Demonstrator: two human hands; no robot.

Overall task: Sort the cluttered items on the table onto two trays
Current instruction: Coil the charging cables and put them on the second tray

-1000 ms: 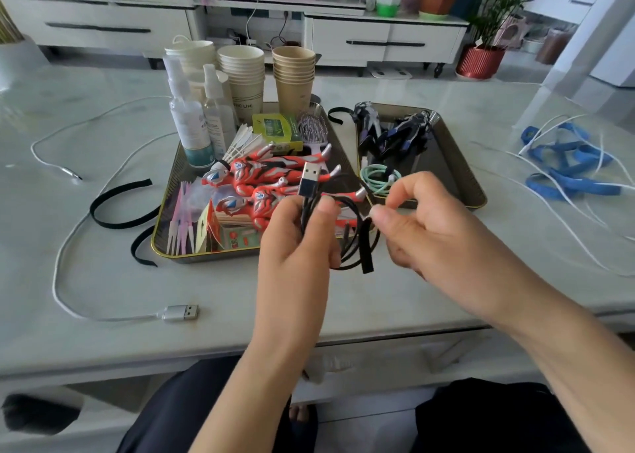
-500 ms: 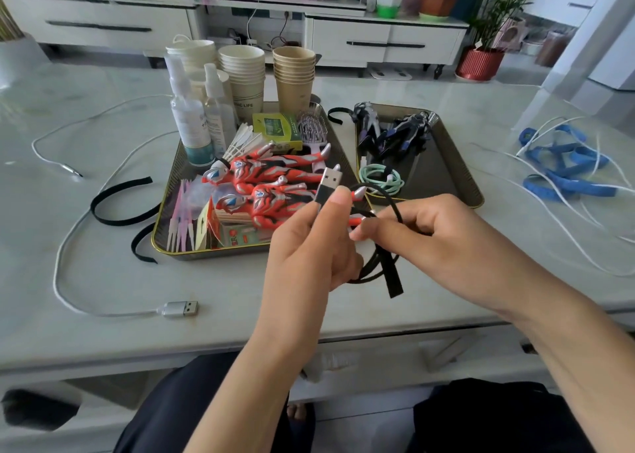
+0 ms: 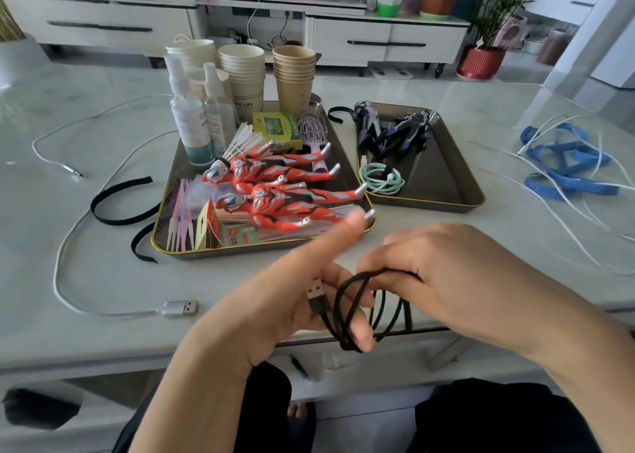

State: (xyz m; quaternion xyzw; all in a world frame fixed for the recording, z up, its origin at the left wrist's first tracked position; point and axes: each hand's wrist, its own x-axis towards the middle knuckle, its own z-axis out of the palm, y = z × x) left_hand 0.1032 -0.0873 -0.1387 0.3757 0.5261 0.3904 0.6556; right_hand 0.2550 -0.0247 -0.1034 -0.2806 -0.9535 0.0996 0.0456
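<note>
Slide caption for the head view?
Left hand and right hand hold a coiled black USB cable over the table edge.

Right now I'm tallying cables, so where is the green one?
In the head view, the coiled green cable lies in the right tray's near-left corner, in front of the dark toy figures.

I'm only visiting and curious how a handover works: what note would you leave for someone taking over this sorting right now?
Left hand holds the black USB cable by its plug; right hand grips its coiled loops.
Done: red figures and bottles in the left tray; dark figures and a coiled green cable in the right tray.
Left: the held cable, the white USB cable, black straps, blue tape and white cables on the table.
</note>
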